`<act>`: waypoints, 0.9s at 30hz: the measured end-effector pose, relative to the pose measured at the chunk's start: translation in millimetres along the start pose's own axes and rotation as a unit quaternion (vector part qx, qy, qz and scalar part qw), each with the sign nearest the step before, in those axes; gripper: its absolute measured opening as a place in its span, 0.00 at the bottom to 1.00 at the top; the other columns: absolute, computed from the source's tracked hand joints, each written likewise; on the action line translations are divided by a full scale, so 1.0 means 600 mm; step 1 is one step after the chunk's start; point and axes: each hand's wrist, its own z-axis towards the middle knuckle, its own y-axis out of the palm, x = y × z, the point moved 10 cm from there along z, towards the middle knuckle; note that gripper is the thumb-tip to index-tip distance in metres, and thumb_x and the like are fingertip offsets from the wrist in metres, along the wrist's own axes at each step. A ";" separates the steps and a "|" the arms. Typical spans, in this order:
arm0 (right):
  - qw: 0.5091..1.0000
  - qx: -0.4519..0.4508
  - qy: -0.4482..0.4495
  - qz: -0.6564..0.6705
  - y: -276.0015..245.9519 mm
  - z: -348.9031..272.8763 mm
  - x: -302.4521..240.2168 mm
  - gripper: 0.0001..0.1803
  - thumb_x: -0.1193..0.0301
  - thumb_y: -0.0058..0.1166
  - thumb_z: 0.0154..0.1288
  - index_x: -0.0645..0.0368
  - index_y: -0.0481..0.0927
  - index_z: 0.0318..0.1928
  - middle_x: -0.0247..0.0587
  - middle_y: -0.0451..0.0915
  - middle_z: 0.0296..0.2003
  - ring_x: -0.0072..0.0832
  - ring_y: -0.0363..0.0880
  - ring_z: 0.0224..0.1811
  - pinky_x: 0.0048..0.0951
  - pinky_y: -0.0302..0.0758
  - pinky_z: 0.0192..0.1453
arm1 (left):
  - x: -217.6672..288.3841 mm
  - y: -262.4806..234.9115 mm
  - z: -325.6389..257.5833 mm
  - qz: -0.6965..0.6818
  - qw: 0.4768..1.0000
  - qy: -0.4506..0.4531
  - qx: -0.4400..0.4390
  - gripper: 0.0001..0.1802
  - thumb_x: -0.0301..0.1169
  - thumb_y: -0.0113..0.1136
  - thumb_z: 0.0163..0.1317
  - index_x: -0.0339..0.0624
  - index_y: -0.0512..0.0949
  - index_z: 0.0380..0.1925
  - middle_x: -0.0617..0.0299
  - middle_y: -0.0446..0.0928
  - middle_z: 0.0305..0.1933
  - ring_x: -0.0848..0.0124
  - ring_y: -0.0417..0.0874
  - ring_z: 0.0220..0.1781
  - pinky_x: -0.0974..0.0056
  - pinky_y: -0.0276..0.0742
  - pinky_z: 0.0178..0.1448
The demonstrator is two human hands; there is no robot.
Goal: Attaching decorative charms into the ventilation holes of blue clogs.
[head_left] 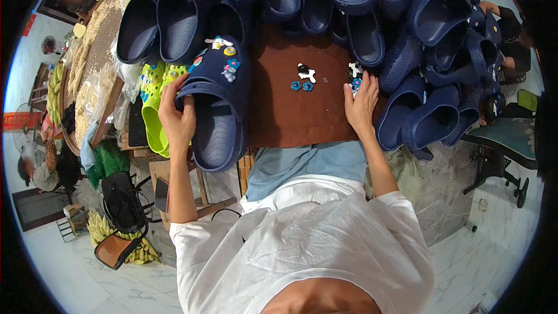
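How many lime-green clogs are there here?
2: one lime-green clog just left of the left hand, another partly behind that hand; more may be hidden.

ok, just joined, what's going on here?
A person in a white T-shirt grips a navy clog with the left hand; colorful charms sit on its upper. The right hand, fingers extended, is by more charms at the brown surface's right side; contact is hard to tell. A black-and-white charm and two blue flower charms lie loose between the hands. Other navy clogs crowd the far and right sides.
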 end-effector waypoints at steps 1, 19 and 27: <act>1.000 -0.002 -0.002 0.006 0.009 0.003 -0.001 0.36 0.59 0.54 0.71 0.70 0.58 0.69 0.66 0.60 0.64 0.62 0.56 0.70 0.58 0.55 0.72 | 0.023 -0.006 -0.001 0.006 1.000 -0.001 0.002 0.22 0.13 0.54 0.57 0.35 0.79 0.53 0.52 0.80 0.45 0.62 0.81 0.50 0.63 0.72 0.60; 0.962 -0.089 -0.257 0.029 0.101 0.040 -0.192 0.24 0.63 0.52 0.63 0.61 0.77 0.56 0.49 0.72 0.60 0.50 0.63 0.69 0.58 0.53 0.73 | 0.117 0.140 -0.135 -0.083 0.995 -0.055 -0.009 0.26 0.12 0.54 0.50 0.38 0.79 0.52 0.53 0.75 0.39 0.61 0.78 0.41 0.66 0.73 0.47; 0.979 -0.057 -0.198 -0.002 0.040 0.044 -0.133 0.17 0.71 0.64 0.58 0.54 0.81 0.50 0.46 0.75 0.55 0.48 0.67 0.65 0.54 0.58 0.69 | 0.101 0.188 -0.142 -0.064 0.995 -0.066 -0.035 0.27 0.14 0.56 0.53 0.40 0.76 0.56 0.48 0.74 0.44 0.48 0.81 0.44 0.54 0.78 0.48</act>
